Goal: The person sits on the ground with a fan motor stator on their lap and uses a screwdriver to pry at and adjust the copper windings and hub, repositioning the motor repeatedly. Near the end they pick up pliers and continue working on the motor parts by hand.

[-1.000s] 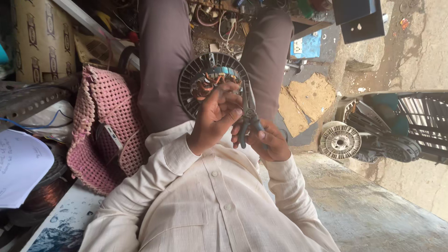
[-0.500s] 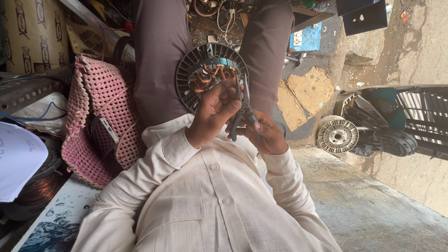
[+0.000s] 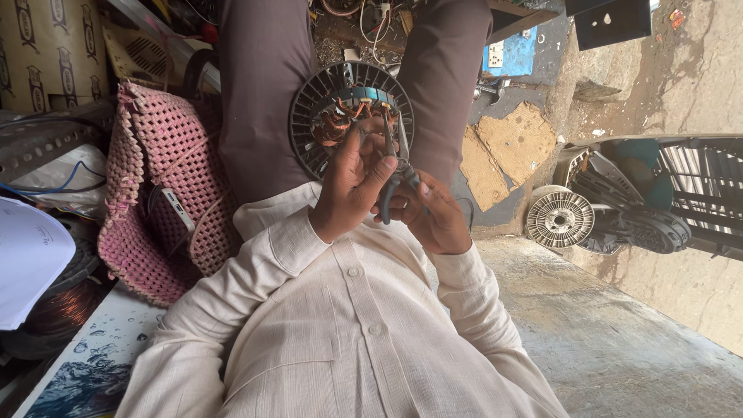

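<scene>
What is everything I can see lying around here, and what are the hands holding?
fan motor: 1, black housing with copper windings, on the lap between the knees
pliers: 1, dark handles, gripped in both hands, tips at the windings
woven bag: 1, pink, left of the legs
wire coil: 1, copper, lower left
paper: 1, white, far left
motor cover: 1, pale ribbed disc, on the ground at right
cardboard: 1, brown, on the ground
left hand: on the pliers
right hand: on the pliers
</scene>
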